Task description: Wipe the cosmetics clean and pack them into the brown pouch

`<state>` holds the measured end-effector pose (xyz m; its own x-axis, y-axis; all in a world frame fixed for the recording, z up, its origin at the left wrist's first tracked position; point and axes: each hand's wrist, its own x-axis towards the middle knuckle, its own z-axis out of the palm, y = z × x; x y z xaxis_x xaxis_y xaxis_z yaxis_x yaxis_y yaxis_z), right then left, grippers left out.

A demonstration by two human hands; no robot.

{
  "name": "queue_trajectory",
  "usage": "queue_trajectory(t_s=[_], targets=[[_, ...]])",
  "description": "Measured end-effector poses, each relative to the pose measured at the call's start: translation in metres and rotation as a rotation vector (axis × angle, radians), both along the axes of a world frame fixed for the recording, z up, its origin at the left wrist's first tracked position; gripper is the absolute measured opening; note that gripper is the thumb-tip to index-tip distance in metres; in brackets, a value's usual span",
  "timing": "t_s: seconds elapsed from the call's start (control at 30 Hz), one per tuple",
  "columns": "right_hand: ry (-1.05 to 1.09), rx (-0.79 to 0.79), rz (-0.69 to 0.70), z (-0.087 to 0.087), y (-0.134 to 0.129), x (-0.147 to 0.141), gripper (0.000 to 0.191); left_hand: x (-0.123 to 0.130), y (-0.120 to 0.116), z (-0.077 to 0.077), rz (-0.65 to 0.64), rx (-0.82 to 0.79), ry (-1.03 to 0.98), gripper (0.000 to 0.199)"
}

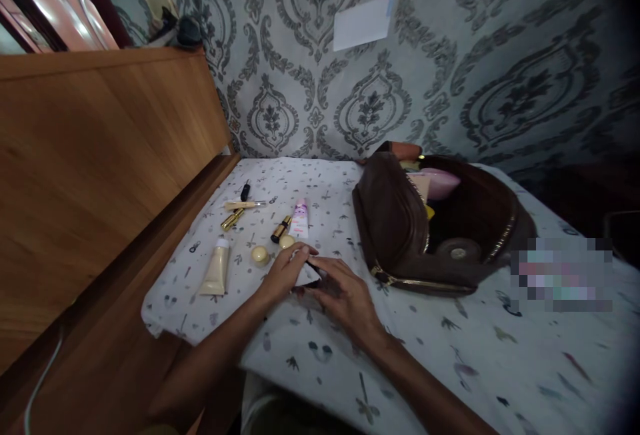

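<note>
Near the middle of the cloth-covered table, my left hand [284,274] and my right hand [347,294] meet around a small white and dark object [306,278]. The fingers of both are closed on it and hide much of its shape. Just beyond my left hand are two round cream-coloured jars, one at its left [260,256] and one touching or close to the fingertips [287,242]. A dark and gold bottle [281,228] lies behind them, beside a white and pink tube [299,218]. Farther left rests a beige tube [217,268].
An open brown bag [400,222] with a pink item [437,183] inside stands right of my hands. A gold tube [232,220], a brush [245,205] and a small black item [245,190] lie back left. A wooden panel [115,155] borders the left side.
</note>
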<state>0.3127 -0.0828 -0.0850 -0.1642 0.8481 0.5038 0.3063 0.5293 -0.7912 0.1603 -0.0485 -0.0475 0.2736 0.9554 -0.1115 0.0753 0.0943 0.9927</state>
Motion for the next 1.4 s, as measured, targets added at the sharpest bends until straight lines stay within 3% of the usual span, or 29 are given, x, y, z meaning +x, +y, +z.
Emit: queue_trajectory(t_s=[0.17, 0.27, 0.6, 0.9, 1.1, 1.2, 1.3, 1.4], targets=[[0.080, -0.138, -0.107, 0.004, -0.003, -0.005, 0.052, 0.002, -0.002, -0.003, 0.086, -0.024, -0.064, 0.047], [0.087, -0.176, -0.139, 0.005, -0.001, -0.005, 0.043, 0.002, -0.004, -0.005, 0.116, 0.000, -0.061, 0.044], [0.129, -0.243, -0.088, 0.008, -0.001, -0.006, 0.037, -0.003, -0.001, -0.005, 0.141, 0.223, 0.036, 0.030], [0.239, -0.306, 0.001, 0.011, -0.003, -0.008, 0.038, -0.004, 0.003, -0.005, 0.189, 0.103, -0.110, 0.036], [0.431, -0.460, 0.091, 0.008, -0.003, -0.012, 0.045, 0.003, 0.005, -0.011, 0.259, 0.030, -0.193, 0.043], [0.501, -0.509, 0.055, 0.008, -0.001, -0.012, 0.044, 0.004, 0.000, -0.010, 0.223, 0.023, -0.161, 0.047], [0.592, -0.588, 0.014, 0.007, 0.001, -0.012, 0.044, 0.004, -0.006, -0.006, 0.129, 0.101, -0.060, 0.051], [0.657, -0.629, 0.008, 0.008, 0.001, -0.011, 0.046, 0.004, -0.011, -0.004, 0.135, 0.276, 0.037, 0.054]])
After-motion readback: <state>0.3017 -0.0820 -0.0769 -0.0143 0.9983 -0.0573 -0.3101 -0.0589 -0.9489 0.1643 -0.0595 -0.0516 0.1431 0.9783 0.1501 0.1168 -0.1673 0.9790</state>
